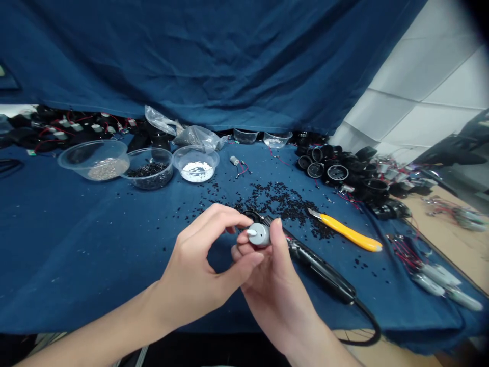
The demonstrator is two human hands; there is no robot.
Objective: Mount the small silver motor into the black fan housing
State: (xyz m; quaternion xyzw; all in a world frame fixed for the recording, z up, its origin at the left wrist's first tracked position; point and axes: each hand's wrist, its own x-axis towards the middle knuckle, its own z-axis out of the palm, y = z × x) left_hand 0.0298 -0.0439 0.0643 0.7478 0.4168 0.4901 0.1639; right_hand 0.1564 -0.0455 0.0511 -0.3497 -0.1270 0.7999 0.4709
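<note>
Motor (262, 235) sat just below the view's centre, toward five o'clock, pinched between the right hand's (271, 285) thumb and curled fingers, its white tip (251, 232) pointing to nine o'clock. The left hand (200, 257) had thumb and index parted about halfway, index beside the tip; whether they touched was unclear. Good handling probably called for a firm right pinch and light left fingers, clear of the knife (349, 233) at three o'clock.
</note>
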